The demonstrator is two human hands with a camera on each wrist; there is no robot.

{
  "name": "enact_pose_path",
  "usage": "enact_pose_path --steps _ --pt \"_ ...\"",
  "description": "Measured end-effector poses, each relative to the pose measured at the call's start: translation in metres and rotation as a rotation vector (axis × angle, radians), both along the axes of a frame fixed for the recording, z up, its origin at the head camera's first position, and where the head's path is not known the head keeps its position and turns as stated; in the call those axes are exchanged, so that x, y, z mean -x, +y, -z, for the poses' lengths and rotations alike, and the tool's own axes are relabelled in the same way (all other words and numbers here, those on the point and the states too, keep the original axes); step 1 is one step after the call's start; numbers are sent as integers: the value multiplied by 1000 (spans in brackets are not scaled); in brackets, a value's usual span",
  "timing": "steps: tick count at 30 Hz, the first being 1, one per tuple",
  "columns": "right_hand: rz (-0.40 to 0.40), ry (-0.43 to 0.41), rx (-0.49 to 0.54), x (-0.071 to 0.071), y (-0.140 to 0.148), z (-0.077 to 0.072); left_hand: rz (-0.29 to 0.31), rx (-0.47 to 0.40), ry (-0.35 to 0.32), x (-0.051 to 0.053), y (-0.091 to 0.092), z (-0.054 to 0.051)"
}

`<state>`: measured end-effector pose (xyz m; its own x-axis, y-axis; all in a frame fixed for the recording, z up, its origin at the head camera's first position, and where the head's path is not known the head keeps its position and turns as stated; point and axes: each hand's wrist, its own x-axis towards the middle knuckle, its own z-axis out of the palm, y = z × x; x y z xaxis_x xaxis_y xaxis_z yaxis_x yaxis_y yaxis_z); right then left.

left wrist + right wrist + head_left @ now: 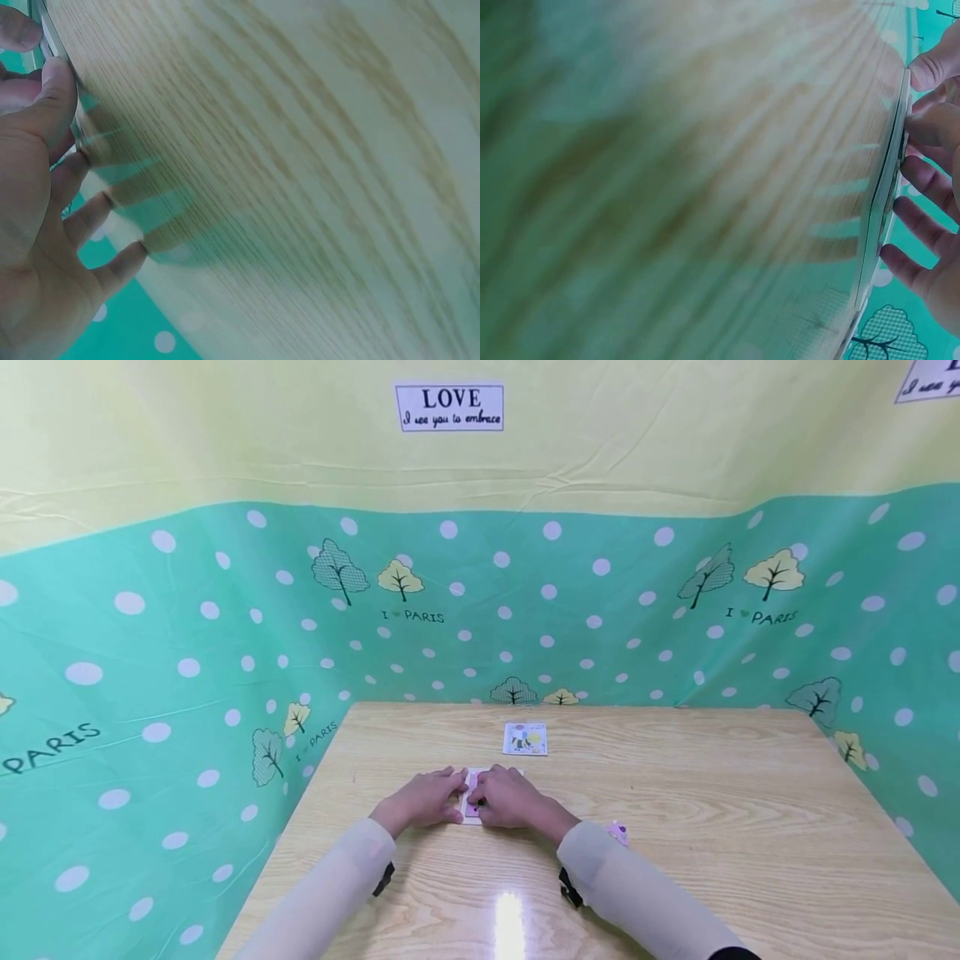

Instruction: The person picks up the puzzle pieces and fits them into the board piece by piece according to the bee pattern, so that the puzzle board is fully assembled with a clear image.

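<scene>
A small flat board (466, 810) with a white border and pink area lies on the wooden table between the two hands. My left hand (426, 799) is at its left side, the thumb by the near corner. In the left wrist view the left fingers (120, 270) rest spread and fairly straight on the tabletop. My right hand (513, 799) covers much of the board, bent fingers at a pink piece (472, 787) on it. The right wrist view shows the board's edge (885, 187) from the side, with right fingertips touching it. What lies beneath the right hand is hidden.
Behind the board lies a square picture card (525, 739) with a bee on it. A small pink shape (618, 832) sits beside the right forearm. A green and yellow printed cloth (502, 585) hangs around the wooden table (712, 810).
</scene>
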<state>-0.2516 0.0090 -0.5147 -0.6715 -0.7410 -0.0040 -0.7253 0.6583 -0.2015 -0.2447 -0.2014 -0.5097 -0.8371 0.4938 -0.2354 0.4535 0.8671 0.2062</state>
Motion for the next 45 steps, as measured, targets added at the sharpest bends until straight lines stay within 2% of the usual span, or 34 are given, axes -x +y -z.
enact_pose_path --steps 16,21,26,28,34,45 --pt "-47 36 -21 -4 3 -7 -20 -14 -11 0 0 -1" --pt "-77 79 -35 -3 2 -7 -22 5 -6 1 -1 0" --pt "-129 166 -103 -4 1 -5 -26 5 -13 2 -2 2" --pt "-134 172 -125 -5 2 -5 -29 3 -15 1 -2 3" --pt "-148 116 -150 -9 13 -9 -26 -4 -7 0 -1 4" --pt "-60 -17 27 -4 45 -17 -24 12 -9 0 1 2"
